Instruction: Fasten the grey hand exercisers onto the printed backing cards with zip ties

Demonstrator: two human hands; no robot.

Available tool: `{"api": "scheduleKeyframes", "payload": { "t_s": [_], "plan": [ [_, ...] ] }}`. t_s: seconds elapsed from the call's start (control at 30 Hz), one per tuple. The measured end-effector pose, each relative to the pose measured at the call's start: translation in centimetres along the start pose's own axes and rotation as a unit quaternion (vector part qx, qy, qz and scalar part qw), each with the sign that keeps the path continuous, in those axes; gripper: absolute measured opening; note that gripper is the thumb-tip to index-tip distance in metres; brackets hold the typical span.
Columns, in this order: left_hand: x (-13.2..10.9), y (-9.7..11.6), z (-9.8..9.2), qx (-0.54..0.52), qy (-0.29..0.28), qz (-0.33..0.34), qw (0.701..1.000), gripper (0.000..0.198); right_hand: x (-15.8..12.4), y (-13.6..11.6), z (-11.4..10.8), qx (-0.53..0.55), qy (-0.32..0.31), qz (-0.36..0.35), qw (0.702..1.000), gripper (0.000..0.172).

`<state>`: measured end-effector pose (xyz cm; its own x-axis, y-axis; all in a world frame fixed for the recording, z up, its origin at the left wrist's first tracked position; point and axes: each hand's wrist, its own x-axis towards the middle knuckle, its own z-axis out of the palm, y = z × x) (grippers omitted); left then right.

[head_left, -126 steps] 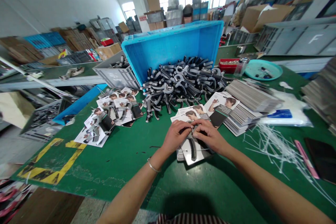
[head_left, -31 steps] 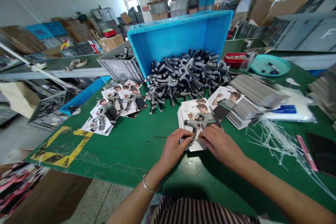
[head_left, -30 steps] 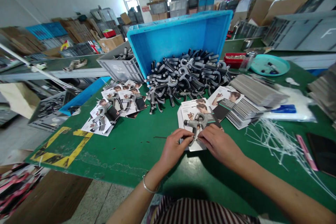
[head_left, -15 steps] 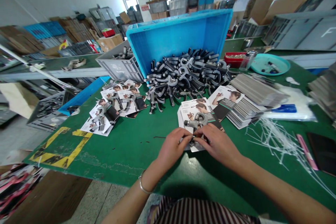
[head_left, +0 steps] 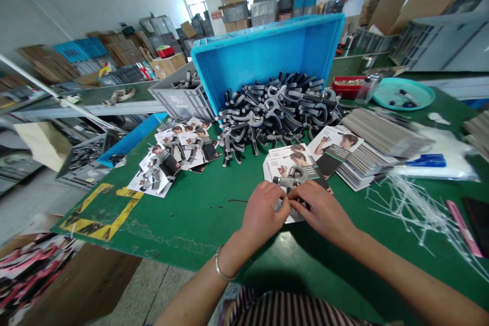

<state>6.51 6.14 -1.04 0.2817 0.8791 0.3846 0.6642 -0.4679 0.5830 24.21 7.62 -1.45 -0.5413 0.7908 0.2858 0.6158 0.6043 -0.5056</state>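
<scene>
My left hand and my right hand meet at the lower part of a grey hand gripper, fingertips pinched together. What they pinch is too small and covered to make out. The hand gripper lies on a printed backing card, atop a small stack of such cards. Its coil spring and adjusting knob show above my fingers; its handles are mostly hidden. Just right of this stack lies another printed card, partly against the piled cards.
Behind, a tipped blue crate spills many hand grippers. Carded grippers lie left. White cable ties, a pink cutter and a turquoise tray are right. Two people are in the background.
The whole view has shifted slightly, so things sit further right. My hands stay at the same spot on the gripper, with the fingertips now closer together.
</scene>
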Motion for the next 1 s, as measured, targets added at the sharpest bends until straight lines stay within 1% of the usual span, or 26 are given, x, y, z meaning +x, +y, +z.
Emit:
{"api": "scheduleKeyframes", "payload": {
  "t_s": [0.03, 0.1, 0.17, 0.23, 0.27, 0.3, 0.37, 0.4, 0.43, 0.53, 0.63, 0.7, 0.73, 0.77, 0.8, 0.83, 0.87, 0.9, 0.93, 1.0],
  "plan": [
    [0.0, -0.1, 0.1, -0.026, 0.016, -0.010, 0.999, 0.014, 0.0, 0.1, -0.1, 0.007, 0.002, -0.011, 1.000, 0.009],
    [-0.3, -0.3, 0.5, -0.099, 0.040, -0.052, 0.993, 0.016, -0.3, 0.4, -0.2, 0.010, 0.008, -0.025, 1.000, 0.009],
    [-1.0, -0.4, 1.0, -0.170, 0.045, -0.104, 0.979, 0.017, -0.6, 0.7, -0.3, 0.005, 0.012, -0.024, 1.000, 0.007],
    [-1.9, -0.5, 1.7, -0.197, 0.035, -0.122, 0.972, 0.013, -0.8, 0.9, -0.2, 0.015, 0.016, -0.014, 1.000, 0.006],
    [-2.4, -0.5, 2.0, -0.189, 0.031, -0.116, 0.975, 0.007, -0.9, 1.0, -0.2, 0.033, 0.020, -0.009, 0.999, 0.006],
    [-2.8, -0.5, 2.4, -0.171, 0.028, -0.101, 0.980, 0.009, -0.8, 1.0, -0.1, 0.057, 0.021, -0.005, 0.998, 0.006],
    [-3.4, -0.7, 3.1, -0.125, 0.024, -0.072, 0.989, 0.034, -0.7, 1.2, 0.0, 0.117, 0.017, -0.008, 0.993, 0.007],
    [-3.6, -1.0, 3.4, -0.105, 0.029, -0.063, 0.992, 0.043, -0.6, 1.3, 0.1, 0.146, 0.011, -0.013, 0.989, 0.008],
    [-3.7, -1.4, 3.6, -0.090, 0.037, -0.058, 0.994, 0.046, -0.6, 1.6, 0.2, 0.169, 0.003, -0.019, 0.985, 0.008],
    [-3.7, -2.6, 4.1, -0.062, 0.065, -0.038, 0.995, 0.036, -1.1, 2.5, 0.5, 0.195, -0.007, -0.037, 0.980, 0.011],
    [-3.6, -3.1, 4.5, -0.030, 0.052, 0.002, 0.998, 0.030, -2.1, 3.2, 0.4, 0.174, -0.007, -0.054, 0.983, 0.013],
    [-3.5, -3.1, 4.4, 0.000, 0.050, 0.028, 0.998, 0.030, -2.9, 3.6, 0.1, 0.159, 0.007, -0.049, 0.986, 0.012],
    [-3.5, -3.2, 4.2, 0.017, 0.057, 0.041, 0.997, 0.030, -3.4, 3.8, -0.1, 0.151, 0.024, -0.037, 0.988, 0.012],
    [-3.4, -3.4, 3.6, 0.035, 0.069, 0.054, 0.996, 0.030, -4.0, 4.3, -0.5, 0.139, 0.050, -0.019, 0.989, 0.012],
    [-3.4, -4.0, 2.5, 0.055, 0.087, 0.062, 0.993, 0.029, -4.8, 5.1, -1.0, 0.119, 0.083, 0.004, 0.989, 0.012],
    [-3.3, -4.9, 1.0, 0.077, 0.105, 0.069, 0.989, 0.028, -5.9, 6.3, -1.5, 0.090, 0.116, 0.031, 0.989, 0.012],
    [-3.2, -6.3, -1.0, 0.106, 0.128, 0.069, 0.984, 0.027, -7.2, 7.7, -2.1, 0.054, 0.144, 0.058, 0.986, 0.012],
    [-3.1, -8.0, -3.4, 0.142, 0.167, 0.060, 0.974, 0.026, -8.9, 9.4, -2.7, 0.012, 0.163, 0.091, 0.982, 0.014],
    [-2.8, -10.0, -6.1, 0.178, 0.211, 0.042, 0.960, 0.026, -10.8, 11.3, -3.2, -0.029, 0.162, 0.117, 0.979, 0.015],
    [-1.9, -14.2, -11.4, 0.234, 0.280, -0.021, 0.931, 0.032, -14.8, 14.9, -4.2, -0.078, 0.135, 0.186, 0.970, 0.021]
  ]
}}
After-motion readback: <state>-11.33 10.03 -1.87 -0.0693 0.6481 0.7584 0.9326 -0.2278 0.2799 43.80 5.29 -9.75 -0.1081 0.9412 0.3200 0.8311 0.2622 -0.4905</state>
